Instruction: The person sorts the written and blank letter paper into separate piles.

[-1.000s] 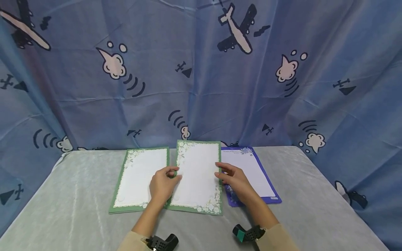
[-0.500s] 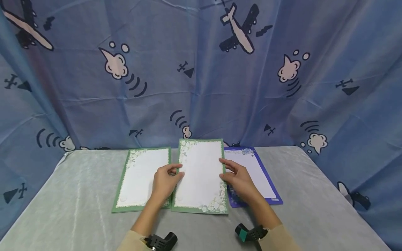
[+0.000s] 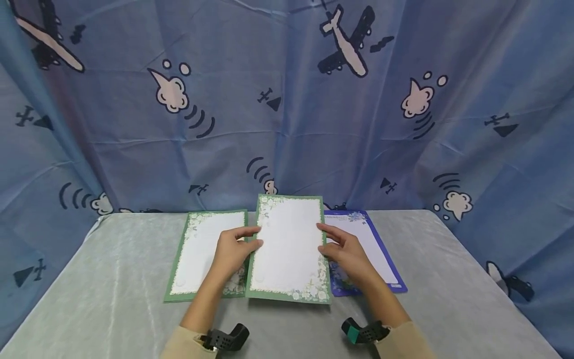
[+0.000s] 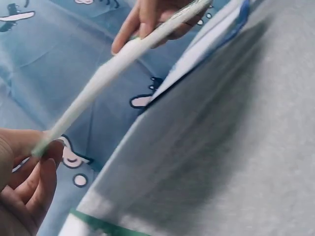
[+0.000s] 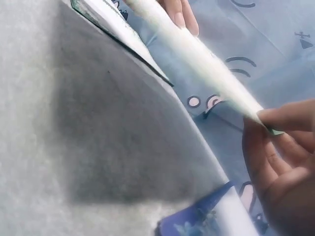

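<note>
Between both hands a sheet of white paper with a green floral border (image 3: 289, 244) is held by its side edges, raised off the table. My left hand (image 3: 233, 252) pinches its left edge; in the left wrist view the sheet (image 4: 98, 81) is seen nearly edge-on between thumb and fingers. On the opposite edge, my right hand (image 3: 347, 252) pinches with thumb and fingers, seen closely in the right wrist view. Beneath the left forearm lies a green-bordered stack of paper (image 3: 197, 254). Partly behind the right hand is a purple-bordered paper (image 3: 369, 239) with blue flowers.
A grey cloth covers the table (image 3: 134, 259). Behind its back edge hangs a blue curtain (image 3: 224, 164) printed with planes and clouds. Dark wrist cameras (image 3: 226, 339) are strapped on both wrists.
The held sheet has risen slightly and now shows a shadow under its lower edge. Both hands have moved up a little with it. The whole view has shifted slightly right.
</note>
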The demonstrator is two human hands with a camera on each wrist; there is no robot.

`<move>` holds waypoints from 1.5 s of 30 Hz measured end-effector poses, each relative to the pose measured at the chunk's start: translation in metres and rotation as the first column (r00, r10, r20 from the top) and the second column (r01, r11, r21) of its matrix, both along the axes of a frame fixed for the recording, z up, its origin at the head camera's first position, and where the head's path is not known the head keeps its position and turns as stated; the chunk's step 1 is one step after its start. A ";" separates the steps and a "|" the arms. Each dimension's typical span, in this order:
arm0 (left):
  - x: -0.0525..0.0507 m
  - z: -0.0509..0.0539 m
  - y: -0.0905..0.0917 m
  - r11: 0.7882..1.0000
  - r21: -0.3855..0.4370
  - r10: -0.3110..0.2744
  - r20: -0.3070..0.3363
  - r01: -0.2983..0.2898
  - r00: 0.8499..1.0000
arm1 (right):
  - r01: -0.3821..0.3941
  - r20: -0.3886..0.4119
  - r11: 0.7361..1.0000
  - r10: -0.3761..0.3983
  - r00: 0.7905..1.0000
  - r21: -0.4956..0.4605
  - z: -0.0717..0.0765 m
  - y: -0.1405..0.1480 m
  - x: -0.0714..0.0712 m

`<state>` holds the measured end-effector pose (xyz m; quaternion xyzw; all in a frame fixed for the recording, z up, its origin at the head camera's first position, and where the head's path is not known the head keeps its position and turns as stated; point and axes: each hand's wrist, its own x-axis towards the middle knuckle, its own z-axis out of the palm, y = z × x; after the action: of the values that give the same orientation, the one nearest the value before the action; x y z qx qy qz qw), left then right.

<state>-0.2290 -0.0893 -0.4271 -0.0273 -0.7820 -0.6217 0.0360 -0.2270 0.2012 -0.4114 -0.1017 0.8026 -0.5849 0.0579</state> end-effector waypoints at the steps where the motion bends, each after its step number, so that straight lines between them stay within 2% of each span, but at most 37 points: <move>1: 0.000 0.002 -0.002 1.000 0.012 -0.006 0.003 0.006 1.000 | -0.004 -0.002 1.000 0.004 1.000 0.008 0.002 0.000 0.000; 9: 0.002 0.015 -0.009 0.998 0.066 0.000 -0.011 0.001 1.000 | -0.042 -0.018 0.998 0.043 0.999 0.044 0.022 -0.002 0.004; 13: 0.004 0.028 -0.017 0.998 0.067 0.007 -0.026 -0.006 1.000 | -0.064 -0.053 0.997 0.067 0.996 0.049 0.035 -0.007 0.003; 17: 0.008 0.041 -0.028 0.997 0.067 0.026 -0.048 -0.023 0.999 | -0.098 -0.083 0.995 0.098 0.992 0.005 0.049 -0.019 -0.002; 23: 0.014 0.057 -0.043 0.996 0.056 0.068 -0.060 -0.064 0.996 | -0.088 -0.102 0.995 0.082 0.991 -0.052 0.062 -0.041 -0.007; 30: 0.023 0.074 -0.062 0.987 0.033 0.156 -0.051 -0.154 0.987 | -0.071 -0.122 0.992 0.057 0.991 -0.109 0.074 -0.073 -0.013; 33: 0.026 0.079 -0.071 0.979 0.021 0.205 -0.049 -0.204 0.978 | -0.070 -0.135 0.991 0.054 0.989 -0.114 0.080 -0.089 -0.016; 37: 0.027 0.082 -0.079 0.965 0.010 0.263 -0.034 -0.263 0.964 | -0.048 -0.105 0.988 0.032 0.994 -0.150 0.086 -0.106 -0.018; 42: 0.027 0.083 -0.085 0.959 0.003 0.285 -0.015 -0.285 0.958 | -0.035 -0.066 0.984 0.024 0.998 -0.174 0.082 -0.114 -0.017; 45: 0.029 0.082 -0.089 0.959 0.001 0.284 -0.004 -0.284 0.959 | -0.033 -0.055 0.988 0.025 0.998 -0.150 0.075 -0.113 -0.017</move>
<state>-0.2004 -0.1782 -0.3453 0.0839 -0.7777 -0.6100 0.1264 -0.2439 0.0879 -0.3364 -0.1331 0.7559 -0.6399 0.0372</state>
